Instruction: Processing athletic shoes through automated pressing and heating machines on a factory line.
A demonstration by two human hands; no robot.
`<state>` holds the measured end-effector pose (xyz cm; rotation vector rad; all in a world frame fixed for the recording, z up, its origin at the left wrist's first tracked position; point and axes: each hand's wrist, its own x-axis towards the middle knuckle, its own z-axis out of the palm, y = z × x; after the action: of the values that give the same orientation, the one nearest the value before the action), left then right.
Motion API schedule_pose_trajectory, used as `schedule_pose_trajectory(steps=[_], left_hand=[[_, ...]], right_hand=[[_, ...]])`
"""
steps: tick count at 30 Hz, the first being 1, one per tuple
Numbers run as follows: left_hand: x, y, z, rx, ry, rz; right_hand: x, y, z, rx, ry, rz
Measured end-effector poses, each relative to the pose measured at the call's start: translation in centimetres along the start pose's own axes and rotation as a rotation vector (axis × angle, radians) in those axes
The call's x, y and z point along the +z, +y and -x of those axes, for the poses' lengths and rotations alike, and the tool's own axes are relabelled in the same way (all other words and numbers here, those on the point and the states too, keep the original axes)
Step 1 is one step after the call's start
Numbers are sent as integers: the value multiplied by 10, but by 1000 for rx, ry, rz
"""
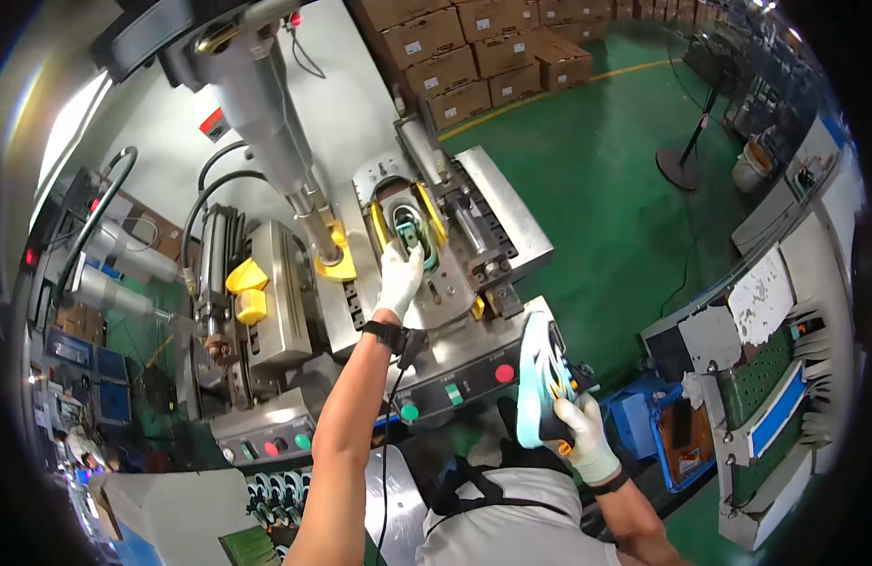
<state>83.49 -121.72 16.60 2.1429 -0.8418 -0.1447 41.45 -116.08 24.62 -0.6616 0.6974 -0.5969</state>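
My left hand (400,275), in a white glove, reaches into the metal press (445,292) ahead of me. Its thumb and fingers pinch the near end of a teal shoe (412,231), which sits between two yellow pads (430,215); the glove hides part of it. On the right, my right hand (585,434), gloved too, grips a light blue and white sneaker (538,387) with black and orange parts. That sneaker is held upright beside the front corner of the press, and my fingers wrap round its side.
A control panel (450,391) with red and green buttons runs along the press front. Left of it stands a second station with yellow pads (250,292). Several shoes (276,495) lie at lower left. A blue bin (677,434) and a brush rack (776,415) are at right; cartons (493,57) stand behind.
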Motion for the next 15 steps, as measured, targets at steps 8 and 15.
schedule_pose_trajectory(steps=[8,15], left_hand=[[29,-95,-124,-5,-204,-220],[-81,20,-25,-227,-355,291]], right_hand=[[-15,-3,-5,-34,126,-21],[25,-8,-48,-92,96,195]])
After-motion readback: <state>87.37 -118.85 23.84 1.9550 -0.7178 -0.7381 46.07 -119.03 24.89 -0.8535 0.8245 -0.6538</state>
